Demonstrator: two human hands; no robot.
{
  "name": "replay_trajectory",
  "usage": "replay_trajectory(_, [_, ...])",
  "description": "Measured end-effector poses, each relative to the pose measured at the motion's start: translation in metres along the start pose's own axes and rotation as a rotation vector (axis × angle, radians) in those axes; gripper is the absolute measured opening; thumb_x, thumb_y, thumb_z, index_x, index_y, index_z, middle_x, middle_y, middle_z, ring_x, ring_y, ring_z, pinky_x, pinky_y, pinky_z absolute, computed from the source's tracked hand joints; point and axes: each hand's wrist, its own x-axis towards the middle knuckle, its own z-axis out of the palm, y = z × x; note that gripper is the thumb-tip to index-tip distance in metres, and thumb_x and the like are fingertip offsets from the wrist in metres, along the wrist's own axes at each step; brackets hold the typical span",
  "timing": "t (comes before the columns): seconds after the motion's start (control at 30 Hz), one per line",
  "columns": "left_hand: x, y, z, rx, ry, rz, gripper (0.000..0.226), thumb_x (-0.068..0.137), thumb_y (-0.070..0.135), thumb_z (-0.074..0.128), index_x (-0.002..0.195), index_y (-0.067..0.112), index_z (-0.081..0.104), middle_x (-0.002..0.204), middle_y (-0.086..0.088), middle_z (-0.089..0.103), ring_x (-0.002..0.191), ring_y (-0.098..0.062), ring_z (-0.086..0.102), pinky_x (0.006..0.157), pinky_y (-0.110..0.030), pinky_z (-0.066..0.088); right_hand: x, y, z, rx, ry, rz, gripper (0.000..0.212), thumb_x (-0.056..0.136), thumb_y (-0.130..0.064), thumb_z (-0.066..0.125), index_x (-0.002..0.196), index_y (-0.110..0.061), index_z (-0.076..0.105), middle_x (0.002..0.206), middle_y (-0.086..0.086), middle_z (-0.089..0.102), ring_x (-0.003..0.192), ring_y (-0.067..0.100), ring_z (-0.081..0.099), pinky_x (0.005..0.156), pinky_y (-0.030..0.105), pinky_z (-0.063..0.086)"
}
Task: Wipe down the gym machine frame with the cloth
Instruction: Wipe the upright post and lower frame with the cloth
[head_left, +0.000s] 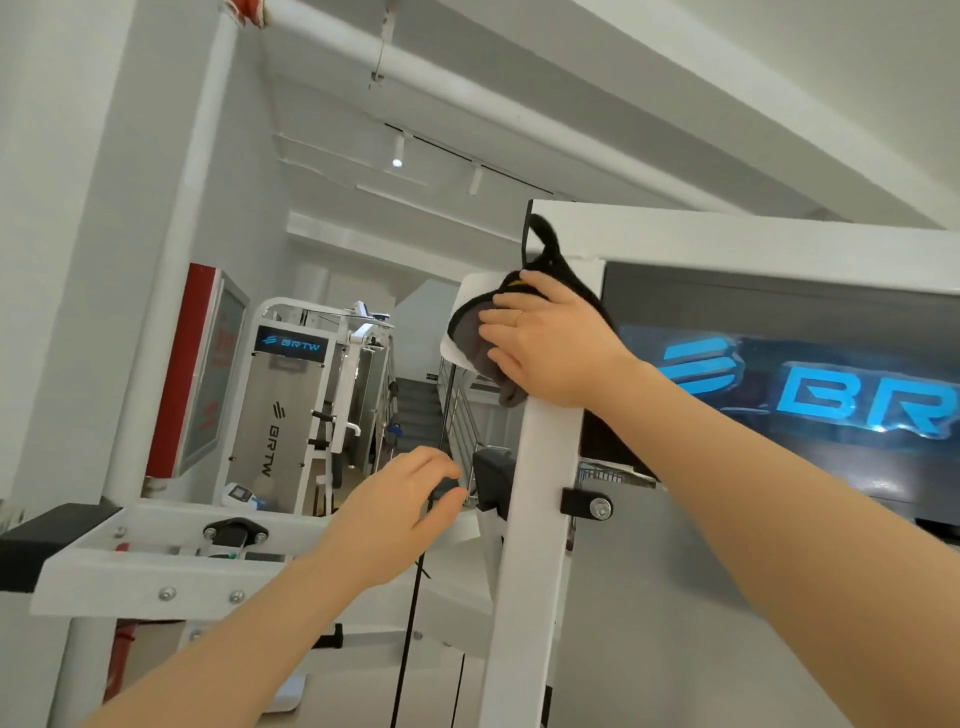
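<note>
Two hands, left (400, 514) and right (545, 338), one cloth (475, 338), two BRTW machines (540, 519) (280, 405)

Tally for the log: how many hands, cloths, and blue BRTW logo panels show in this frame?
Hands: 2, the left hand low by the cable, the right hand pressing the cloth to the frame.
Cloths: 1, the dark cloth.
Blue logo panels: 2, the near logo panel and the far logo panel.
Total: 5

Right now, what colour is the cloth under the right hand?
Dark grey with a black edge, the cloth shows best in the head view.
</note>
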Motion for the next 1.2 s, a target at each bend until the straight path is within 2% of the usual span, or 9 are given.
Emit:
replay_trajectory(0.1, [0.0,0.009,0.0,-0.047,-0.01,-0.006,0.076,0.076,0.064,0.014,0.13,0.023,0.047,0.124,0.014,0.046,0.103,0.004,0.042,0.085,-0.011,0.035,-0.023,0.014,-0.001,0.012,0.092,0.067,0.05,0.091,-0.036,0.027,0.102,-0.015,0.071,0.112,0.001,0.068,0.121,0.024,0.053,0.109,0.039,0.015])
replay_trajectory(0.23, [-0.014,0.022,0.019,-0.208,-0.028,-0.049,0.042,0.096,0.039,0.039,0.135,0.025,0.041,0.116,0.018,0.044,0.1,0.004,0.044,0.087,-0.016,0.039,-0.052,-0.005,0.005,0.078,0.088,-0.119,0.041,0.091,-0.035,0.031,0.096,-0.017,0.068,0.105,0.0,0.067,0.114,0.026,0.056,0.109,0.04,0.019])
replay_trajectory(0.33, [-0.034,0.031,0.043,-0.309,-0.094,-0.121,0.039,0.093,0.036,0.047,0.131,0.027,0.045,0.116,0.017,0.051,0.099,0.003,0.051,0.088,-0.021,0.045,-0.071,-0.032,0.013,0.119,0.056,-0.264,0.037,0.09,-0.033,0.032,0.093,-0.019,0.067,0.098,-0.002,0.066,0.104,0.025,0.058,0.108,0.041,0.022])
replay_trajectory(0.47, [-0.062,0.047,0.072,-0.572,-0.052,-0.329,0.035,0.085,0.028,0.063,0.117,0.034,0.051,0.107,0.017,0.058,0.089,0.0,0.058,0.072,-0.014,0.048,-0.079,-0.044,0.02,0.124,-0.003,-0.41,0.039,0.088,-0.035,0.033,0.093,-0.02,0.068,0.096,0.0,0.067,0.101,0.027,0.06,0.106,0.043,0.023])
replay_trajectory(0.7, [-0.083,0.07,0.1,-0.634,0.124,-0.568,0.03,0.08,0.027,0.069,0.103,0.029,0.05,0.094,0.023,0.054,0.086,0.003,0.055,0.07,-0.008,0.046,-0.062,-0.036,0.008,0.074,-0.044,-0.093,0.046,0.088,-0.038,0.029,0.091,-0.014,0.069,0.096,0.006,0.065,0.107,0.032,0.055,0.111,0.05,0.023])
replay_trajectory(0.9, [-0.1,0.088,0.117,-0.684,0.28,-0.725,0.022,0.083,0.027,0.067,0.097,0.023,0.051,0.089,0.018,0.054,0.077,0.008,0.05,0.062,0.003,0.037,-0.108,-0.111,0.031,0.066,-0.118,-0.284,0.029,0.087,-0.033,0.051,0.087,-0.012,0.071,0.091,0.006,0.069,0.094,0.031,0.061,0.107,0.049,0.035])
replay_trajectory(1.03, [-0.118,0.088,0.127,-0.673,0.234,-0.745,0.036,0.079,0.026,0.071,0.109,0.02,0.052,0.096,0.014,0.055,0.083,0.002,0.052,0.065,0.001,0.04,-0.121,-0.121,0.03,0.045,-0.21,-0.463,0.042,0.093,-0.041,0.036,0.102,-0.015,0.067,0.103,0.004,0.067,0.102,0.029,0.058,0.109,0.044,0.029])
replay_trajectory(1.13, [-0.133,0.079,0.139,-0.688,0.163,-0.802,0.041,0.076,0.029,0.074,0.111,0.019,0.055,0.102,0.011,0.061,0.092,-0.006,0.058,0.071,-0.007,0.043,-0.101,-0.103,0.022,-0.016,-0.154,-0.313,0.058,0.089,-0.045,0.02,0.092,-0.014,0.068,0.09,0.005,0.067,0.092,0.028,0.058,0.105,0.042,0.033])
replay_trajectory(1.2, [-0.141,0.074,0.145,-0.696,0.116,-0.809,0.035,0.075,0.029,0.074,0.104,0.027,0.054,0.095,0.018,0.06,0.086,0.003,0.058,0.069,-0.005,0.043,-0.091,-0.1,0.022,-0.037,-0.175,-0.202,0.057,0.092,-0.046,0.022,0.091,-0.012,0.068,0.089,0.005,0.066,0.094,0.027,0.055,0.106,0.042,0.028])
